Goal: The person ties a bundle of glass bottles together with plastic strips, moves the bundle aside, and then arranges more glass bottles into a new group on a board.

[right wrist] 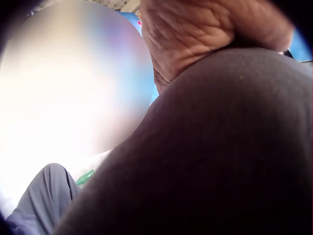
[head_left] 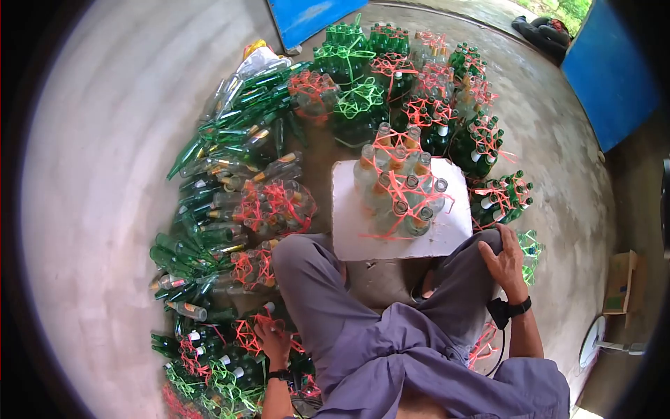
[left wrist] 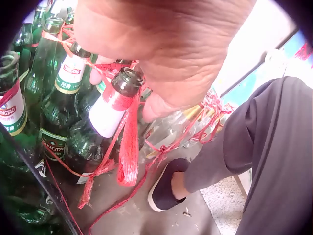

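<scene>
My left hand (head_left: pixel 273 343) is down at the lower left, over a bundle of green beer bottles tied with red plastic twine. In the left wrist view the fingers and thumb of the left hand (left wrist: pixel 161 44) curl down about the bottle necks and the red twine (left wrist: pixel 129 147); a green bottle (left wrist: pixel 110 110) with a white neck label shows between them. The palm hides part of the grip. My right hand (head_left: pixel 504 260) rests on the right knee, holding nothing. A bundle of clear bottles (head_left: pixel 412 183), bound with red twine, stands on a white board (head_left: pixel 349 230) before the knees.
Loose green bottles (head_left: pixel 244 98) lie piled along the left. More tied bundles (head_left: pixel 359 105) stand behind the board and to its right (head_left: pixel 481 150). Blue door panels (head_left: pixel 611 84) flank the doorway. A cardboard box (head_left: pixel 620 283) and a round white fan (head_left: pixel 593 342) sit at the right.
</scene>
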`<action>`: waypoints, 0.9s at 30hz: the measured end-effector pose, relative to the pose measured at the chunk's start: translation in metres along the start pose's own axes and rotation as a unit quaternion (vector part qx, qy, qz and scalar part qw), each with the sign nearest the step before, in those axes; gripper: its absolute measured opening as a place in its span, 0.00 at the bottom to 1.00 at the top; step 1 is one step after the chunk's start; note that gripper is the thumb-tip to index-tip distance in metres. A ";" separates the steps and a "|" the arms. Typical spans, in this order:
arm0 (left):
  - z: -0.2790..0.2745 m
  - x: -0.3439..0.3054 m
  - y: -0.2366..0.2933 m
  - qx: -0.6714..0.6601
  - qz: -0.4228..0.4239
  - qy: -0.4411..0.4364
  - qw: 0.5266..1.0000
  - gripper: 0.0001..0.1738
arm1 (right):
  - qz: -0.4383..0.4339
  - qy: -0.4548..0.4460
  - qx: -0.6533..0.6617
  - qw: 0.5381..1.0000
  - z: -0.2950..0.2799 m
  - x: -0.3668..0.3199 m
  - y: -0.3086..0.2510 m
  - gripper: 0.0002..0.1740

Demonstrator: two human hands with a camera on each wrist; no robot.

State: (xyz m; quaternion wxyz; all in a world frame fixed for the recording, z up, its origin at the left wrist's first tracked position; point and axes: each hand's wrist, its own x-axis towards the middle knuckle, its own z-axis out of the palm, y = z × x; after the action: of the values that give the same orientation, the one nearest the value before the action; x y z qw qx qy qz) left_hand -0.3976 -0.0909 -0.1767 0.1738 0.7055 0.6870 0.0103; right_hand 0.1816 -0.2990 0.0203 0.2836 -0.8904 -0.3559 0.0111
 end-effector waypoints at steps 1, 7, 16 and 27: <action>-0.002 0.000 -0.001 -0.030 0.003 -0.008 1.000 0.39 | -0.002 0.007 0.007 1.000 0.000 -0.001 0.001 0.34; -0.003 0.006 -0.002 -0.027 0.019 0.030 0.999 0.30 | 0.000 0.008 0.011 1.000 0.000 -0.003 0.003 0.33; -0.020 0.010 -0.008 -0.160 0.093 0.054 0.981 0.17 | -0.005 -0.003 0.013 1.000 -0.001 -0.004 0.005 0.33; -0.028 0.004 0.000 -0.161 0.020 0.068 0.984 0.28 | 0.011 -0.040 -0.007 0.999 -0.002 -0.001 0.005 0.33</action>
State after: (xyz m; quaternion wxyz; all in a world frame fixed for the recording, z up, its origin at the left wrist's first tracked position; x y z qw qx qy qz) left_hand -0.4042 -0.0807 -0.1515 0.2375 0.6792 0.6727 0.1725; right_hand 0.1844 -0.3037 0.0193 0.2625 -0.8951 -0.3574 0.0468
